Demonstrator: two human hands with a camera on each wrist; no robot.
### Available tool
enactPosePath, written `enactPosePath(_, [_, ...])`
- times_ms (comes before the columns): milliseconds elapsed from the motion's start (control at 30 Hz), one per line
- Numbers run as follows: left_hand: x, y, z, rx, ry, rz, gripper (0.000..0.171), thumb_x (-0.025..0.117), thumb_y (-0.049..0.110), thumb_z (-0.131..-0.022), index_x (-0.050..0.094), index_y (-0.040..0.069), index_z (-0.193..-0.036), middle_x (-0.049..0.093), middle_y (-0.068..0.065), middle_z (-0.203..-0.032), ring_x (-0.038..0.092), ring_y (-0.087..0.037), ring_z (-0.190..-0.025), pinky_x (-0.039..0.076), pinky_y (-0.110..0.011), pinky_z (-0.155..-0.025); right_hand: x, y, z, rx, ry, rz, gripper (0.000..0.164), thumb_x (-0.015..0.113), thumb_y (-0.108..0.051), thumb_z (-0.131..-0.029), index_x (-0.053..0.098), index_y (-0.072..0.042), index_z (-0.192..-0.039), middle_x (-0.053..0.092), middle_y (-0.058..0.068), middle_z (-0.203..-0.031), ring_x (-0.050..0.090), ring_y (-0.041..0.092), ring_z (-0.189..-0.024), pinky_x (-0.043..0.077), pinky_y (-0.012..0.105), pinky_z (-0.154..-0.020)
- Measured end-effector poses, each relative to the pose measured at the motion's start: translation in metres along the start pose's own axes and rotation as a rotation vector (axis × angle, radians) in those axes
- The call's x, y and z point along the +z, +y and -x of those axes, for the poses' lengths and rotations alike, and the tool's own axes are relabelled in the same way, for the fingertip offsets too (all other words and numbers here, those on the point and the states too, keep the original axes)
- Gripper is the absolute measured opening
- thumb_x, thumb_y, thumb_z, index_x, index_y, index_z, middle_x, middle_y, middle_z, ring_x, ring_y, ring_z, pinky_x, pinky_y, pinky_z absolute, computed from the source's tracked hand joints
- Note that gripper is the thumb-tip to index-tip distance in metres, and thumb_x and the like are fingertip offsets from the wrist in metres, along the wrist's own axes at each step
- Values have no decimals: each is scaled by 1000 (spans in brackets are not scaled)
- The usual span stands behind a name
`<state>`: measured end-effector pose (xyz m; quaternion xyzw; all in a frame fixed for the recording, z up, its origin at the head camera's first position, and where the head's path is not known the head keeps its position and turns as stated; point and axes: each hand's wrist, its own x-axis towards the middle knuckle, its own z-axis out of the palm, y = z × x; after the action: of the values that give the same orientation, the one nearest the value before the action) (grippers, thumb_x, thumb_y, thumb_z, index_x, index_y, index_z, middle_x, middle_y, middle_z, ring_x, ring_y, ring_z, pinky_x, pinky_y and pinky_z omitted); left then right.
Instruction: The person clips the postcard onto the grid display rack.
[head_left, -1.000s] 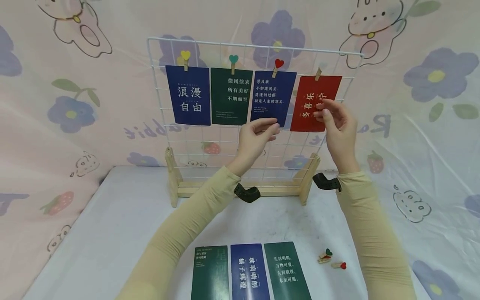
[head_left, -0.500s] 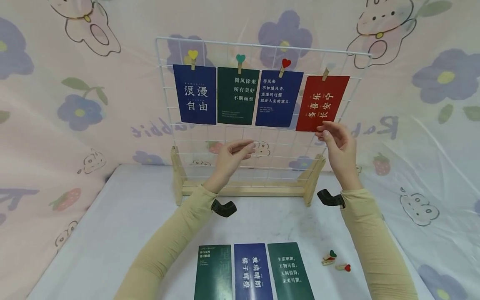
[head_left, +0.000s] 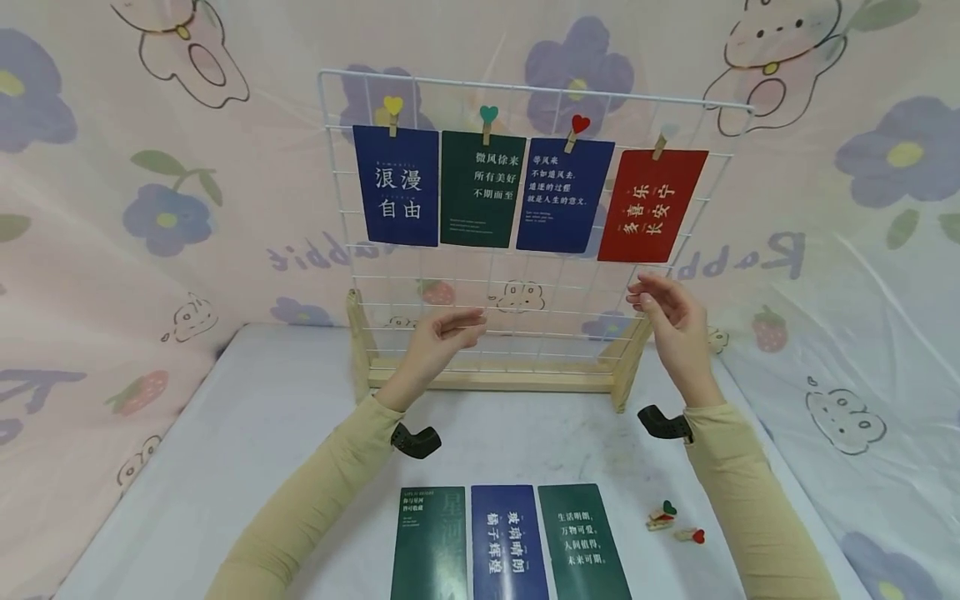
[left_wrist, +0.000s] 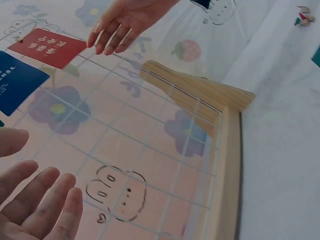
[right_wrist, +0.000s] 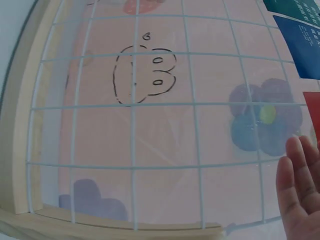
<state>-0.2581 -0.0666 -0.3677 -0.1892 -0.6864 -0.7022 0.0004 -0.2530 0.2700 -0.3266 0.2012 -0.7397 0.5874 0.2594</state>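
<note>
A row of cards hangs on the white wire grid [head_left: 536,90], each under a heart clothespin. From left they are a blue card [head_left: 397,187], a green card [head_left: 482,190], a second blue card [head_left: 564,196] and, at the right end, a red card [head_left: 652,207] under a pale clothespin [head_left: 660,148]. My right hand [head_left: 673,329], fingers relaxed and holding nothing, is just below the red card. My left hand [head_left: 435,346] holds nothing either, in front of the lower grid; its fingers [left_wrist: 42,200] show loosely extended in the left wrist view.
Two green cards, one at left [head_left: 431,542] and one at right [head_left: 585,542], lie on the white table with a blue-violet card [head_left: 510,542] between them. Several heart clothespins [head_left: 686,535] lie to their right. A wooden stand [head_left: 487,381] supports the grid.
Both hands have come down from the hanging cards, the left also moving leftward. The right hand's fingers have left the red card, which stays hanging. The head view has shifted slightly.
</note>
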Motion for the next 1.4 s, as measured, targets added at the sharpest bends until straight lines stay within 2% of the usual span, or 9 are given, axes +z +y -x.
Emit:
enactPosePath(200, [-8,-12,16,-53,-45,-52,39,65,9,-92,56,-3,-128,61,-18,-123,61,-27,-108,52,-31,-88,-5,9,15,17,-39,-6,29,52,3,-96,53,12,-124,62,21,-109,64,16,-95,50,19,-86])
enactPosePath(233, [-10,-18,18,-55,-48,-60,39,65,10,-92,57,-1,-128,61,-17,-123,61,-26,-108,52,-31,-88,-8,13,16,18,-43,-8,29,52,2,-96,54,11,-123,62,19,-109,64,16,-96,49,19,-86])
enactPosePath(300, [-13,-20,24,-85,-54,-76,38,65,12,-92,57,1,-128,61,-14,-124,60,-25,-110,52,-31,-89,-12,14,21,31,-52,6,28,52,1,-97,56,8,-124,62,18,-111,64,15,-96,49,18,-87])
enactPosePath(533, [-30,-26,46,-178,-77,-2,41,63,11,-92,54,-3,-130,57,-20,-128,58,-28,-113,51,-38,-92,-22,22,37,53,-121,25,28,50,1,-98,53,13,-123,62,21,-109,62,15,-98,49,19,-86])
enactPosePath(733, [-39,-35,62,-266,-82,47,41,67,14,-91,57,0,-128,58,-19,-127,59,-27,-112,50,-39,-92,-23,28,55,117,-165,76,29,49,-2,-99,52,11,-125,61,23,-108,61,12,-99,48,17,-87])
enactPosePath(933, [-44,-39,81,-332,-95,28,41,65,19,-93,56,1,-129,58,-17,-127,57,-31,-115,48,-40,-95,-24,32,69,171,-250,68,31,48,-4,-100,50,13,-125,61,26,-107,61,13,-97,48,16,-86])
enactPosePath(1067, [-49,-45,93,-401,-102,14,44,65,19,-92,54,-1,-130,57,-19,-129,56,-31,-116,47,-40,-97,-29,35,78,197,-309,85,31,48,-6,-101,50,11,-127,62,25,-107,62,12,-97,49,16,-84])
enactPosePath(1167, [-52,-51,103,-440,-105,6,47,65,19,-92,52,-5,-131,56,-21,-130,57,-29,-115,47,-40,-97,-34,37,85,217,-330,111,32,47,-8,-101,49,10,-128,62,25,-108,62,11,-97,50,18,-83])
enactPosePath(1400, [-61,-60,120,-488,-106,2,51,64,22,-93,50,-8,-131,54,-23,-131,55,-33,-116,46,-43,-98,-41,43,101,294,-367,127,35,47,-13,-102,48,10,-129,61,28,-111,61,10,-98,50,18,-83])
